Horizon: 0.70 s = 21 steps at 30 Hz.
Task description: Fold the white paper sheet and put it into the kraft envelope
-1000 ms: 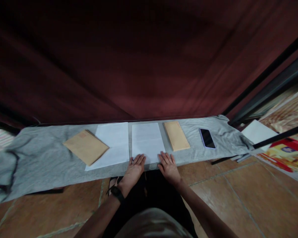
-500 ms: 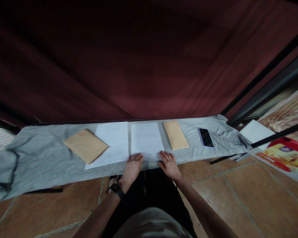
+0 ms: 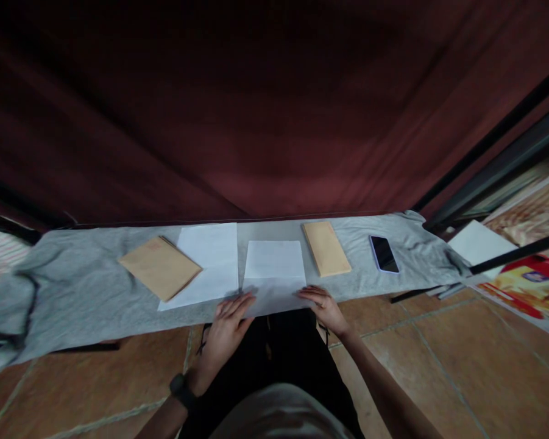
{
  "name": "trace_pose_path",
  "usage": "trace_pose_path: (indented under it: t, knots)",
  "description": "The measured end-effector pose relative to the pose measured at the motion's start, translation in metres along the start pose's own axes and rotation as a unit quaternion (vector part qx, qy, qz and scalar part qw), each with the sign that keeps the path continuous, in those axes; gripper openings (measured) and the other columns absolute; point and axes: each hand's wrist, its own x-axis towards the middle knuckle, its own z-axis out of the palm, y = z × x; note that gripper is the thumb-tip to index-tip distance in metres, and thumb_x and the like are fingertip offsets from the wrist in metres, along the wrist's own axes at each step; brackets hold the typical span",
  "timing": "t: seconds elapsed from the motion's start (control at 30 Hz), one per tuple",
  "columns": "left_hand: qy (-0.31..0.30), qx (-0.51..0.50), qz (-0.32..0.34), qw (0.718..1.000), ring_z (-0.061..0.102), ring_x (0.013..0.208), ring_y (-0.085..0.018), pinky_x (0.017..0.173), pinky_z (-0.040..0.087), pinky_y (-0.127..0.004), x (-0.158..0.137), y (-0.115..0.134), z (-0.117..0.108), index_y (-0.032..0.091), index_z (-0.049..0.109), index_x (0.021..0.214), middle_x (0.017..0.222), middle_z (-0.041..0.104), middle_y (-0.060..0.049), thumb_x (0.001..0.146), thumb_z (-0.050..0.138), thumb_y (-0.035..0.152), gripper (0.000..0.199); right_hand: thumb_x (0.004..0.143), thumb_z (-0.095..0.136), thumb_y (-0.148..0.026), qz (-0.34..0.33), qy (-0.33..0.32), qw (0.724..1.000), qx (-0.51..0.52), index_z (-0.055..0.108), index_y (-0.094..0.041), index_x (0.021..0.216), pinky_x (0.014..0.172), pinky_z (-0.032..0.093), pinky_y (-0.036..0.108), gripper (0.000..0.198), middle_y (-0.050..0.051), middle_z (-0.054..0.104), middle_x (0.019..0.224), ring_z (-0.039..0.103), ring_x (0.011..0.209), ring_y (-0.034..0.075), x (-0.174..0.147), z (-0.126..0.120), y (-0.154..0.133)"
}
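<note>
A white sheet of paper lies in front of me with a crease across it. Its near part reaches past the front edge of the grey cloth. My left hand pinches the near left corner. At the right edge, my right hand has its fingers on top of the paper and the thumb hidden, closed on the near right corner. To the left is a stack of white paper, partly under some brown envelopes. More brown envelopes lie just right of the sheet.
Grey cloth covers the long narrow surface. A phone with a pale purple edge lies on its right part. Behind hangs a dark red curtain. A red and yellow printed box stands at the far right near a black bar.
The sheet has slid toward me, and its crease now shows. My left hand has moved left and nearer, my right hand slightly right; both have gone from lying flat to gripping the corners.
</note>
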Motion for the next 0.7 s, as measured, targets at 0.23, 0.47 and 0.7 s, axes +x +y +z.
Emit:
trace_pose_path:
  t: [0.23,0.47,0.7]
  knots:
    - [0.050,-0.181,-0.092,0.978,0.065,0.116,-0.023,0.104,0.050,-0.043,0.024,-0.027,0.010,0.024,0.069,0.118,0.124,0.071,-0.007,0.094,0.054,0.044,0.034,0.097,0.056,-0.045,0.107,0.026,0.983,0.148,0.077,-0.024,0.107,0.095,0.054,0.037,0.031,0.004,0.077,0.104,0.070,0.102,0.022,0.002,-0.005,-0.016]
    - [0.027,-0.210,-0.137,0.968,0.070,0.095,-0.023,0.095,0.054,-0.038,0.028,-0.014,0.015,0.023,0.073,0.092,0.098,0.076,-0.006,0.094,0.051,0.050,0.034,0.092,0.060,-0.050,0.132,0.056,0.974,0.177,0.076,-0.022,0.103,0.097,0.053,0.039,0.034,0.006,0.077,0.102,0.069,0.103,0.024,0.005,-0.002,-0.010]
    - [0.063,-0.209,-0.191,0.957,0.067,0.085,-0.021,0.084,0.052,-0.034,0.041,-0.014,0.019,0.020,0.069,0.090,0.089,0.074,-0.006,0.093,0.050,0.050,0.036,0.095,0.050,-0.055,0.160,0.124,0.978,0.058,0.071,-0.019,0.092,0.075,0.051,0.030,0.042,0.005,0.073,0.082,0.067,0.082,0.022,0.028,0.007,-0.004]
